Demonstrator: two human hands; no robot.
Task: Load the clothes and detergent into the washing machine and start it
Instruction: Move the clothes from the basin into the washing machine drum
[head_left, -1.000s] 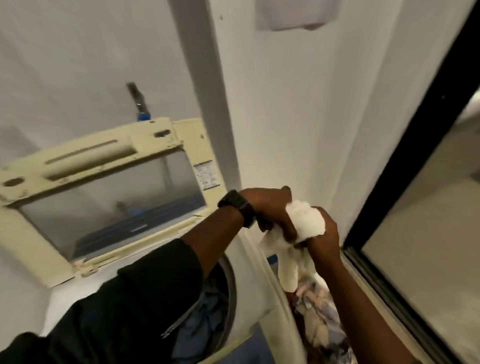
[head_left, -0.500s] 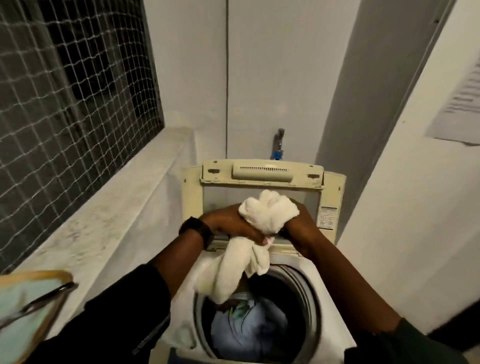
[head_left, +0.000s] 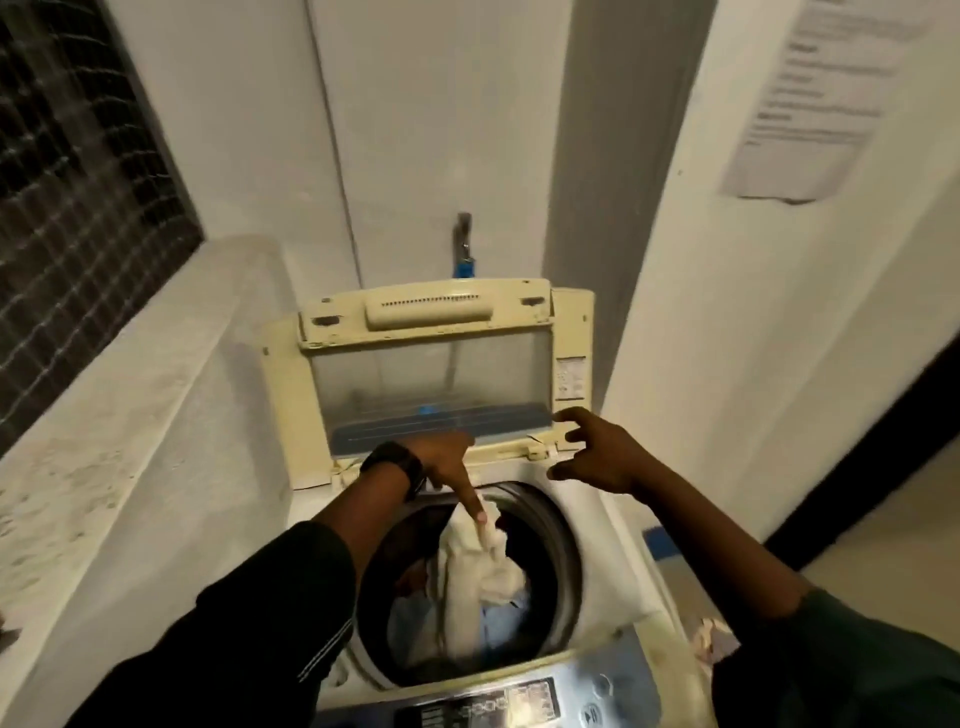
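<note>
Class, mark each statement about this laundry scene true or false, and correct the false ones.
1. The cream plastic washing machine lid is raised. True.
2. The white cloth hangs into the dark round drum. True.
3. The right hand holds the white cloth. False: it hovers open above the drum's rim, holding nothing.
4. The left hand wears no watch. False: a black wristwatch sits on that wrist.
5. The drum is otherwise empty. False: blue clothing lies inside.
</note>
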